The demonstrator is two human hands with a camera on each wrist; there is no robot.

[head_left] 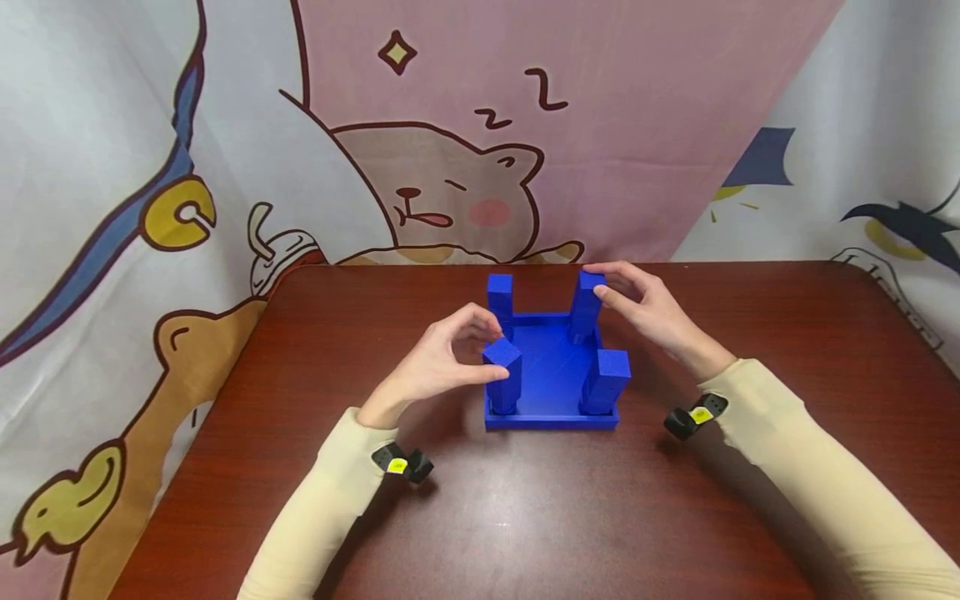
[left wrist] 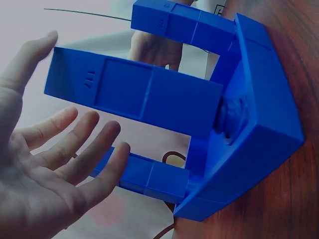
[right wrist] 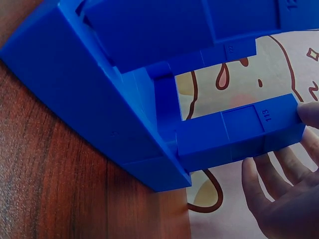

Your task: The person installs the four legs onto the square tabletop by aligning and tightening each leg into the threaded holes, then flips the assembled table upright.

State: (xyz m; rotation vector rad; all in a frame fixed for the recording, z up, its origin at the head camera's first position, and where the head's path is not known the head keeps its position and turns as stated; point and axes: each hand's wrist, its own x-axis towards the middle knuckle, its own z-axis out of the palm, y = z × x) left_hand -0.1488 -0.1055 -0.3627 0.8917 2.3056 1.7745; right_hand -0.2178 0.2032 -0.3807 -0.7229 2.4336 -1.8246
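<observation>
A square blue base [head_left: 552,367] with a raised rim lies on the table, and a blocky blue post stands at each corner. The front left post [head_left: 504,379] is turned askew to the rim; in the left wrist view it bears 117 and a threaded part [left wrist: 232,117] shows at its foot. My left hand [head_left: 427,362] is around its top, thumb at the upper end, other fingers spread and apparently off it. With thumb and fingers my right hand [head_left: 651,312] pinches the top of the back right post [head_left: 587,308], marked 113 in the right wrist view.
The back left post [head_left: 500,296] and front right post [head_left: 607,379] rise beside the hands. Beneath is a brown wooden table [head_left: 480,533]. A cartoon-printed cloth [head_left: 637,125] hangs close behind its far edge. A small black device [head_left: 402,462] sits on each wrist.
</observation>
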